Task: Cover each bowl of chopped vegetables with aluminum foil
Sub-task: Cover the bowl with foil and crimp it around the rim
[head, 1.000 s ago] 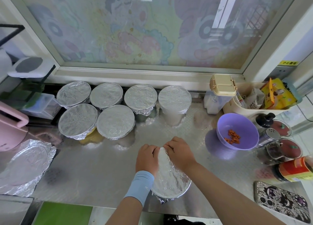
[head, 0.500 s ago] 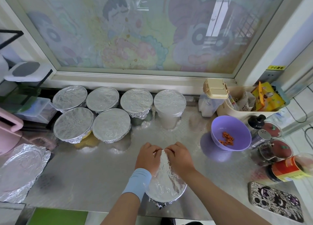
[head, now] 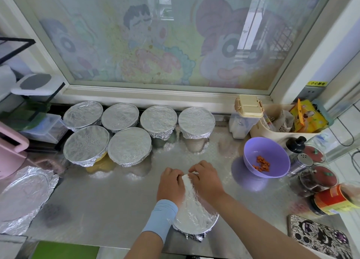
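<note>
Near table edge: the foil-covered bowl (head: pixel 194 219) stands on the steel table (head: pixel 107 200), close to the front lip. Its wrap is smooth on top and crumpled down the near side.
Left hand (head: pixel 170 184): fingers curled over the bowl's far rim, pinching the wrap down.
Right hand (head: pixel 207 180): same grip, just beside the left, knuckles nearly touching.
Purple bowl (head: pixel 272 157): to the right, uncovered, with carrot bits (head: pixel 262 163) inside (probably the last one left to do).
Back rows: six covered bowls (head: pixel 129 146), well apart from the hands, by the window.
Far left: a spare crumpled foil piece (head: pixel 25 192).
Risk: hard pinching could tear the thin wrap at the rim. A downward push on the far side might tip the bowl or skid it toward the front lip.
</note>
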`<state>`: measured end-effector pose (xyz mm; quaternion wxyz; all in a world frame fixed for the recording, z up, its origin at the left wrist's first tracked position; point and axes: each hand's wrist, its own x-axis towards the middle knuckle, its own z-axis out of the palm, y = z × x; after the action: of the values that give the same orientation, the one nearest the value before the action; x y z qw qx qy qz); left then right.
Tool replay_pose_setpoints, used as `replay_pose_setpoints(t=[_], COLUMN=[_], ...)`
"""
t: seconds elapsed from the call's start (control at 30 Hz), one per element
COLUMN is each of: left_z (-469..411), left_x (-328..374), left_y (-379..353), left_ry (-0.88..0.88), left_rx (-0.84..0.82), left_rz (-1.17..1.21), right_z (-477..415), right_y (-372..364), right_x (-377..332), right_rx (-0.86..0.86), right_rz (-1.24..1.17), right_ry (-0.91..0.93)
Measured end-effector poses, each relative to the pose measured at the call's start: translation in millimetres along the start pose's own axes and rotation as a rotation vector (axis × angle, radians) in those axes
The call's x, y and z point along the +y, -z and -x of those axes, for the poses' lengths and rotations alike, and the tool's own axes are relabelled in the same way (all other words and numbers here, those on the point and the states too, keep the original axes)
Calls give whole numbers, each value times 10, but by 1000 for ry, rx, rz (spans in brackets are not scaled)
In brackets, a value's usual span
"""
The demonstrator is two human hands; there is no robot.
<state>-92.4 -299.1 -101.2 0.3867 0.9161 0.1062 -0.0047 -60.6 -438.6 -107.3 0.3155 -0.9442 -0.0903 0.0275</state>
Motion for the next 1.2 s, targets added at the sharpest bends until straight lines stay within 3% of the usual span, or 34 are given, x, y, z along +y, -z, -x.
replay_pose_setpoints(t=[0.23,0.57,0.8,1.2], left_z=[-12,16,95,22], left_x=[12,4,14,-18], left_y=[-23,-28,-45,-94], left_ry=[42,72,-61,46], left_rx=[-30,-29,-13,-59], left_rz=[86,10,-69,-30], right_z=[52,5,74,55], right_y=[10,66,17,25], right_x=[45,-23,-43,-8], right_rx=[-8,-80,70,24], right_rz=[-188,-109,-38,-102], right_ry=[-143,-125,-152,-96])
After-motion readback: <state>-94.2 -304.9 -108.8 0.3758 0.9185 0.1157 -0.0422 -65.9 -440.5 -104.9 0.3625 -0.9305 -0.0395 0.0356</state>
